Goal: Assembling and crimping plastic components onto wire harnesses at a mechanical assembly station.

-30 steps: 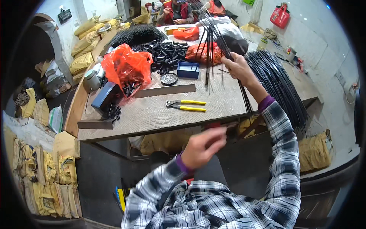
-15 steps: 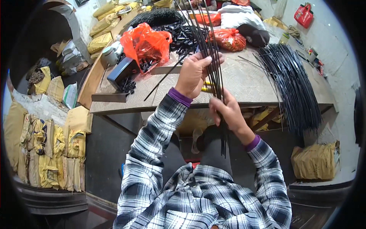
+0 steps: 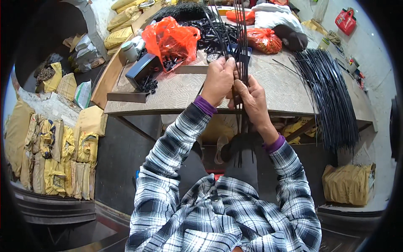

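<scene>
Thin black rods [image 3: 242, 38] stand upright in front of me, their upper ends reaching past the top of the view and their lower ends hanging below the table edge. My left hand [image 3: 219, 82] is closed, thumb up, around a few that lean to the left. Close beside it, my right hand [image 3: 253, 101] is closed around the main bunch, thumb and fingers pinching it. The fingers of both hands nearly touch. A large pile of similar black rods [image 3: 327, 96] lies at the right end of the table, drooping over its front edge.
On the table [image 3: 176, 93] stand a dark blue box [image 3: 143, 67], a red plastic bag [image 3: 174, 40] of black pieces and a grey jar [image 3: 130, 52]. Farther back are a filled red bag [image 3: 264, 41] and a black cap [image 3: 290, 38]. Wrapped yellow bundles [image 3: 54, 176] stack at left.
My right hand has risen along the rods to my left hand and closed round them. The bunch now splits into two groups. The view has shifted slightly.
</scene>
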A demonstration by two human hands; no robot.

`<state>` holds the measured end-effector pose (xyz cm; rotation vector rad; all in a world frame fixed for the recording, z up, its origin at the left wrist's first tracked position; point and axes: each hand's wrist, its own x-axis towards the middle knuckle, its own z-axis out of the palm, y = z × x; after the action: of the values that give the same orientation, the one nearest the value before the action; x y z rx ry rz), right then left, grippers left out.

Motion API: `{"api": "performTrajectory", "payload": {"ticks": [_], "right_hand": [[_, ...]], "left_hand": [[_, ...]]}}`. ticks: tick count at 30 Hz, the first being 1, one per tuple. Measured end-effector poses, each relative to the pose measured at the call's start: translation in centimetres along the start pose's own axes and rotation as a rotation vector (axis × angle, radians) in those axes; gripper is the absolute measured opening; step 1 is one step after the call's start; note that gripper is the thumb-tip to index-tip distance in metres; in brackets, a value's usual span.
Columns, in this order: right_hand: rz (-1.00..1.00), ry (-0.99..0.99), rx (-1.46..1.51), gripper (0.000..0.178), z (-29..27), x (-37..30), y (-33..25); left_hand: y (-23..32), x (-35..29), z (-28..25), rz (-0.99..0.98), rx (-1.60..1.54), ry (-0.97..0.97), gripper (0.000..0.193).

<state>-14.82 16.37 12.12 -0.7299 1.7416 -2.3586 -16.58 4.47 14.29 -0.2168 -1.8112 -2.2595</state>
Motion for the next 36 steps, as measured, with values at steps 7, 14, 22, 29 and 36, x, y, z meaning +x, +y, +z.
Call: {"api": "performTrajectory", "payload": {"ticks": [7, 14, 22, 29, 36], "right_hand": [[-0.085, 0.064, -0.073, 0.021, -0.3, 0.7, 0.7], [-0.063, 0.167, -0.139, 0.016, 0.1, 1.9, 1.7], [-0.023, 0.175, -0.151, 0.02, -3.9, 3.5, -0.1], [-0.049, 0.002, -0.247, 0.018, 1.2, 1.7, -1.9], [0.106, -0.085, -0.039, 0.022, 1.9, -3.3, 1.2]], "left_hand": [[0.9, 0.6, -0.6, 0.258, 0.635, -0.006, 0.035], [2.5, 0.5, -1.2, 0.538, 1.331, 0.057, 0.027], [15.1, -5.1, -4.9, 0.34, 0.396, 0.234, 0.037], [2.5, -2.2, -2.0, 0.05, -0.018, -0.056, 0.029], [1.1, -2.4, 0.3, 0.099, -0.512, 0.001, 0.029]]}}
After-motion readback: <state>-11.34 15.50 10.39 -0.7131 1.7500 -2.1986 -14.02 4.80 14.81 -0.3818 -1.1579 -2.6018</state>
